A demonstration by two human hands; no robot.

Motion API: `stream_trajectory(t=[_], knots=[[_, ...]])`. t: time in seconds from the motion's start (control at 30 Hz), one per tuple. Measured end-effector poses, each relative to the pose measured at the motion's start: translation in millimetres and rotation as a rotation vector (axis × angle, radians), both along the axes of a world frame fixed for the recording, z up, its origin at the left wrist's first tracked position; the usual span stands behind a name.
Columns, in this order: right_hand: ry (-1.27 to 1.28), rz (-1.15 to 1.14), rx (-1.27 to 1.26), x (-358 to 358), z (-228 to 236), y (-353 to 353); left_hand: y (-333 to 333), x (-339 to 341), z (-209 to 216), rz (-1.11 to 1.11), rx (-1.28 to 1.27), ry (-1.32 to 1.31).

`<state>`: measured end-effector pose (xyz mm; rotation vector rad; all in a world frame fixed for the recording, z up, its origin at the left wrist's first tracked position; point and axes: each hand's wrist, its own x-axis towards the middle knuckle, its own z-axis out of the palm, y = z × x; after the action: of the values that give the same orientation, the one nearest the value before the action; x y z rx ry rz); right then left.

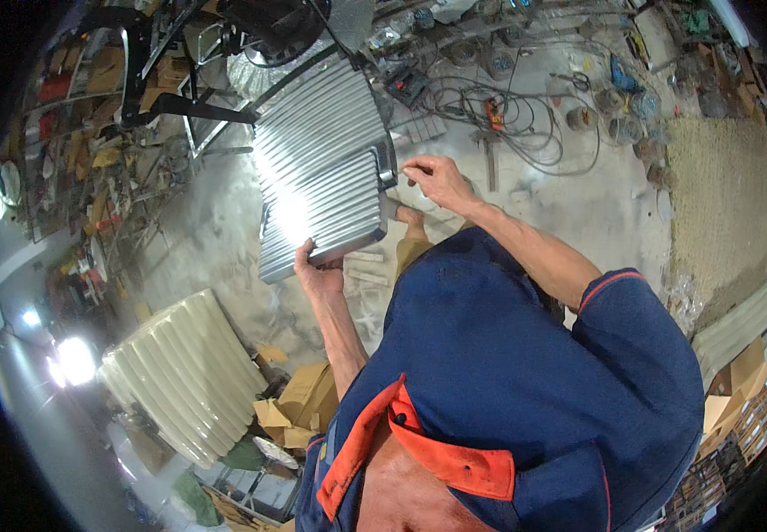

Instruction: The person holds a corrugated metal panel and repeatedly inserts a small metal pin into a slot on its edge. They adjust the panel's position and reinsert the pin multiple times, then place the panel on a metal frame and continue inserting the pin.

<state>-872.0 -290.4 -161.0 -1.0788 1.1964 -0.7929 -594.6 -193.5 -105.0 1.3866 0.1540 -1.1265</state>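
A shiny corrugated metal sheet (321, 168) is held up tilted in front of me above a concrete floor. My left hand (317, 269) grips its lower edge from below, thumb on the ribbed face. My right hand (436, 182) is at the sheet's right side, where a dark strip (389, 168) runs along the edge. Its thumb and forefinger are pinched together right at that strip. Whether something small sits between them is too small to tell. My blue shirt with an orange collar fills the lower middle.
A stack of cream corrugated panels (188, 372) lies at lower left, with cardboard scraps (303, 399) beside it. Tangled cables (507, 115) and tools lie on the floor behind the sheet. A black metal frame (161, 80) stands at upper left. More cream panels (747, 319) are at right.
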Motion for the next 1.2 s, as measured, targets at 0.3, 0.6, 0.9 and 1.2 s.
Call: stream_trajectory(t=[0.3, 0.6, 0.9, 1.2], knots=[[-0.043, -0.062, 0.018, 10.5, -24.3, 3.0, 1.7, -1.4, 2.9, -0.010, 0.014, 0.016], [0.022, -0.033, -0.181, 9.4, -21.9, -1.4, 4.1, -1.1, -1.0, 0.023, 0.019, 0.021], [-0.031, -0.007, 0.021, 11.7, -11.7, -7.2, -0.3, 0.5, -6.5, 0.010, 0.008, 0.004], [0.139, 0.112, -0.085, 4.4, 21.8, 36.5, -3.2, -7.6, 5.4, 0.055, 0.054, 0.004]])
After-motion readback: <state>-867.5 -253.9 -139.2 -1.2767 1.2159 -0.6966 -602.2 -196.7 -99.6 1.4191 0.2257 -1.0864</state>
